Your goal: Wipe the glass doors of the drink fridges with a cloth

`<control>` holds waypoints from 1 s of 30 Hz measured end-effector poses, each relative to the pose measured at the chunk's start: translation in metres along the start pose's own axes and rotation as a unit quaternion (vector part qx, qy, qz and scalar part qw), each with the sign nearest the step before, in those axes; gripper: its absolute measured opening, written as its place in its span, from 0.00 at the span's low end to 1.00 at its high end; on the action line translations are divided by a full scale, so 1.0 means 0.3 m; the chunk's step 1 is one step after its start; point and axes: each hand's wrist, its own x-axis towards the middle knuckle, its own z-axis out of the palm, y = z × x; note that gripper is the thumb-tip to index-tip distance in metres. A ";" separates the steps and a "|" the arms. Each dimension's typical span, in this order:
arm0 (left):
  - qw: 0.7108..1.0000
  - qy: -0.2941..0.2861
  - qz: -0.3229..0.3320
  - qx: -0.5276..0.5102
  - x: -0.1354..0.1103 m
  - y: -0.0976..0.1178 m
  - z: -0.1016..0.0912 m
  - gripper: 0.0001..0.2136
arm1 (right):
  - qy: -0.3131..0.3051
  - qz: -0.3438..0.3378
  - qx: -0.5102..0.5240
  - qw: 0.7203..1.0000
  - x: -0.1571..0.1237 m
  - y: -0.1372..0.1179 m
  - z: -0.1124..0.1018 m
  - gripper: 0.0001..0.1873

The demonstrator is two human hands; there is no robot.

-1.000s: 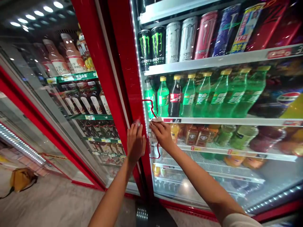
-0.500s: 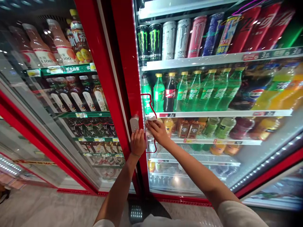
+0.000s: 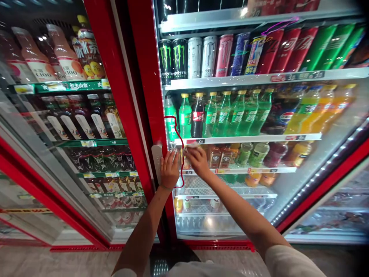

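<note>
My left hand [image 3: 169, 169] lies with its fingers stretched out against the red door frame and the edge of the glass. Just left of it is the pale door handle [image 3: 157, 159]. Close by on the right, my right hand [image 3: 198, 161] has its fingers bent together at the glass of the cooler door [image 3: 225, 227]. A small white piece [image 3: 193, 145], perhaps cloth or tissue, shows at those fingertips; most of it is hidden. A red outline [image 3: 182, 142] is on the glass between the hands.
Behind the glass, shelves hold energy drink cans [image 3: 179, 57], green soda bottles [image 3: 185, 115] and a cola bottle [image 3: 197, 117]. A second cooler at left holds pink bottles [image 3: 69, 57] and dark bottles [image 3: 82, 119]. Grey floor [image 3: 83, 261] lies below.
My left hand has shifted right, off the handle's lower end and towards the glass. My right hand has slid right along the glass. The view has turned slightly right.
</note>
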 end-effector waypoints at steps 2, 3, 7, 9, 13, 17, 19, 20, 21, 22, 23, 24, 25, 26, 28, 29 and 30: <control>1.000 -0.011 0.012 -0.021 0.010 0.017 0.002 0.28 | -0.011 -0.050 0.017 0.999 -0.127 -0.068 -0.031 0.15; 0.999 -0.024 0.023 -0.034 0.010 0.023 0.007 0.28 | -0.024 -0.071 0.023 0.997 -0.176 -0.092 -0.048 0.16; 0.996 -0.046 0.037 -0.067 0.002 0.046 0.041 0.28 | -0.053 -0.098 0.012 0.994 -0.163 -0.042 -0.087 0.14; 0.997 -0.031 0.022 -0.070 0.001 0.060 0.061 0.29 | -0.031 -0.061 -0.022 0.997 -0.063 0.046 -0.089 0.12; 0.998 -0.028 0.001 -0.058 -0.010 0.090 0.081 0.28 | 0.028 0.046 -0.073 0.996 0.023 0.132 -0.091 0.14; 0.995 -0.081 -0.014 -0.051 -0.038 0.115 0.071 0.25 | -0.027 0.006 -0.054 0.998 -0.202 0.017 -0.118 0.12; 0.994 -0.094 -0.021 -0.054 -0.046 0.128 0.069 0.25 | -0.058 -0.030 -0.045 0.997 -0.315 -0.033 -0.142 0.13; 0.994 -0.093 -0.023 -0.055 -0.046 0.135 0.070 0.25 | -0.066 -0.035 -0.048 0.996 -0.343 -0.036 -0.154 0.13; 0.994 -0.089 -0.025 -0.055 -0.044 0.144 0.074 0.25 | -0.071 -0.033 -0.054 0.996 -0.345 -0.022 -0.164 0.13; 0.995 -0.084 -0.026 -0.056 -0.039 0.155 0.079 0.25 | -0.072 -0.027 -0.062 0.995 -0.324 0.007 -0.172 0.12; 0.995 -0.080 -0.026 -0.059 -0.033 0.168 0.086 0.25 | -0.073 -0.016 -0.071 0.995 -0.281 0.049 -0.178 0.12; 0.995 -0.078 -0.024 -0.062 -0.026 0.183 0.092 0.25 | -0.074 0.004 -0.080 0.994 -0.225 0.097 -0.182 0.11; 0.995 -0.077 -0.022 -0.064 -0.019 0.199 0.099 0.25 | -0.073 0.032 -0.086 0.993 -0.164 0.145 -0.185 0.13; 0.995 -0.075 -0.017 -0.066 -0.014 0.216 0.105 0.26 | -0.070 0.062 -0.090 0.992 -0.108 0.187 -0.187 0.14; 0.995 -0.073 -0.008 -0.071 -0.007 0.248 0.112 0.26 | -0.058 0.115 -0.088 0.988 -0.047 0.230 -0.190 0.17; 0.995 -0.073 -0.008 -0.073 -0.007 0.262 0.114 0.27 | -0.052 0.129 -0.082 0.987 -0.052 0.225 -0.192 0.19; 0.994 -0.074 -0.011 -0.074 -0.008 0.274 0.115 0.27 | -0.047 0.136 -0.075 0.987 -0.082 0.204 -0.195 0.19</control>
